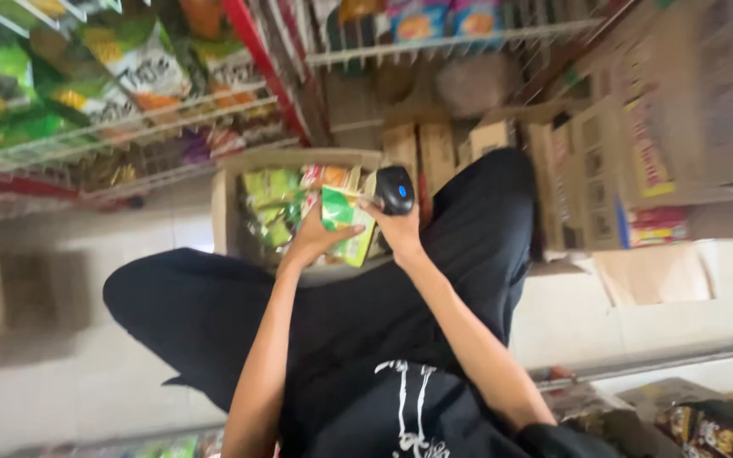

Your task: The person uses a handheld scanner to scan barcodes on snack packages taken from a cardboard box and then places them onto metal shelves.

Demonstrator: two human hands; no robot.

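Clearly we sit over an open cardboard box (299, 161) of snack packets, our left hand (314, 240) grasping a green snack packet (345, 222) by its lower edge, lifted just above the box so its face meets the black handheld scanner (395, 188) gripped in our right hand (400, 227). We judge the packet is raised and turned that way for the scanner, which touches its upper right corner. Its long axis runs up and away from us, slightly tilted, top toward the wire shelves (129, 119).
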